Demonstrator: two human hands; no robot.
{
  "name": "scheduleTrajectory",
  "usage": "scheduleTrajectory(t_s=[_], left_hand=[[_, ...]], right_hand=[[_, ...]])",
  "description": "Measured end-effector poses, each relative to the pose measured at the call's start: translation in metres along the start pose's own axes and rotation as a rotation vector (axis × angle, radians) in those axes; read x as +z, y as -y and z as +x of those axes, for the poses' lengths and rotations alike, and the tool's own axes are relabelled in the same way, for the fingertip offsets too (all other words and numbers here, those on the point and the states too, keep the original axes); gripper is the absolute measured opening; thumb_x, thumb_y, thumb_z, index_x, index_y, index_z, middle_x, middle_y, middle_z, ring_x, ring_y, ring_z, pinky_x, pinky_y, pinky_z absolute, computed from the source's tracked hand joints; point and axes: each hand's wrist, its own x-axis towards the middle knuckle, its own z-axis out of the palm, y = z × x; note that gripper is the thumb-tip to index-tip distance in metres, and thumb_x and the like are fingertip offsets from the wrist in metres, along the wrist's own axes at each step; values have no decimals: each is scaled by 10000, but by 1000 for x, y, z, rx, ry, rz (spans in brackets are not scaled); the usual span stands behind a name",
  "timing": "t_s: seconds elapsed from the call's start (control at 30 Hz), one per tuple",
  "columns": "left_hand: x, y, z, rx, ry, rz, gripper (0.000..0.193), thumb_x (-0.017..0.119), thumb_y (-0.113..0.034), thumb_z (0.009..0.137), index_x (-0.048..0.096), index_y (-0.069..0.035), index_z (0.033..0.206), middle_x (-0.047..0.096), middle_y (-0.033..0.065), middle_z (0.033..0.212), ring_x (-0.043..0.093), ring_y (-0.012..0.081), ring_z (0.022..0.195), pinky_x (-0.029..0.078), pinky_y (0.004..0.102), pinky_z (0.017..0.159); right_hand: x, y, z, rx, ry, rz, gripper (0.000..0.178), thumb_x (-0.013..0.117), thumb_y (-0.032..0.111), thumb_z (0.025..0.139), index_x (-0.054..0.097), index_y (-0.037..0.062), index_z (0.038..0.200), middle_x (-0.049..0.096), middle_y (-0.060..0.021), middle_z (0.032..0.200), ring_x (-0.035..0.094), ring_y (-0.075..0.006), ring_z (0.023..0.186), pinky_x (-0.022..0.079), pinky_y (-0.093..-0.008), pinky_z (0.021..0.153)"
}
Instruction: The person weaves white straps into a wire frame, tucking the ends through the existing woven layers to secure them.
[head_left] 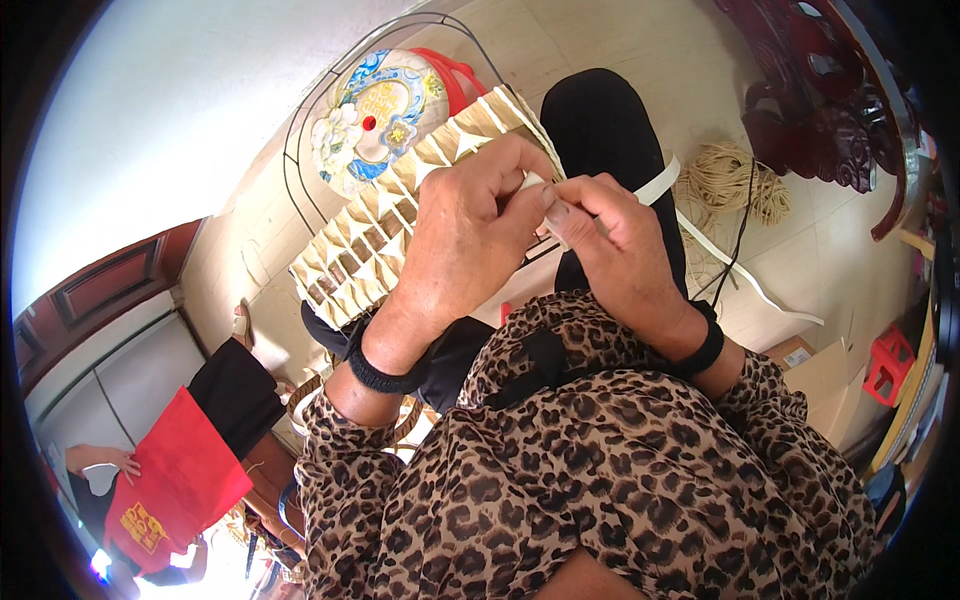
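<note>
Leopard-print top [620,470] nearest; beyond, left hand [475,225] and right hand [625,240] meet, each grip pinched on a pale strip [534,180] by the right edge of a woven panel [365,235] over the left thigh [455,358].

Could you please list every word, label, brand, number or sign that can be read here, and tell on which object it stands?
Yellow characters on the red, flat, cloth-like sheet: wording not copied out here.
Gold marks on the round, white-and-blue flowered disc: too small to read.
Small pale label on the brown cardboard box: too small to read.
</note>
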Motion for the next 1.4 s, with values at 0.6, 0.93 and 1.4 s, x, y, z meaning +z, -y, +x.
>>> scheduleTrajectory(t_s=[0.6, 0.93, 1.4], left_hand=[[-4, 15, 29, 68, -82, 467, 136, 602, -111, 767, 635, -65, 890, 563, 119, 565, 565, 267, 522, 440, 332, 515], [2, -5, 37, -52, 47, 799, 215, 628, -203, 709, 558, -51, 844, 595, 145, 615, 608, 334, 628, 472, 427, 563], [-9, 1, 35, 92, 128, 539, 178, 599, -164, 687, 532, -18, 764, 583, 158, 587, 606, 359, 615, 484, 441, 539]], right_hand=[[-22, 1, 30, 372, 270, 36, 267, 481, 198, 736, 547, -51, 670, 465, -115, 518, 440, -169, 488, 357, -327, 495], [-21, 16, 39, 325, 263, -206, 289, 474, 217, 731, 587, -37, 654, 548, -197, 580, 542, -342, 543, 419, -391, 537], [0, 3, 31, 99, 7, -253, 251, 501, 177, 764, 570, -20, 624, 555, -203, 608, 568, -377, 601, 449, -443, 574]])
